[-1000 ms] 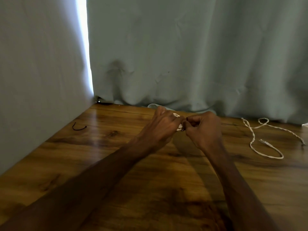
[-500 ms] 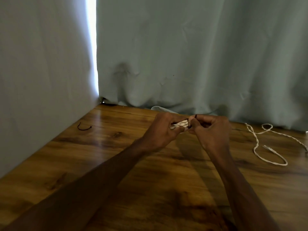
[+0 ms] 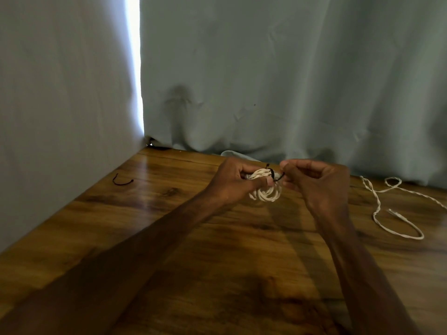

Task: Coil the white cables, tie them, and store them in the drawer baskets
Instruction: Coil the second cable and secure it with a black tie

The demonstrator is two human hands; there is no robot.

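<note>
A small coil of white cable [image 3: 266, 193] hangs between my hands above the wooden table [image 3: 169, 238]. My left hand [image 3: 232, 182] grips the coil's upper part, fingers curled round it. A thin black tie [image 3: 274, 176] wraps the top of the coil. My right hand [image 3: 316, 182] pinches the tie's end between thumb and fingertips, just right of the coil. A second white cable [image 3: 387, 209] lies loose and uncoiled on the table at the far right.
A spare black tie [image 3: 122, 182] lies on the table at the left near the wall. Grey-blue curtains [image 3: 266, 81] hang behind and to the left of the table. A pale object [image 3: 232, 154] peeks from under the curtain behind my hands.
My hands have drawn slightly apart, and the coil now hangs open and visible below my left fingers. The black tie shows around its top.
</note>
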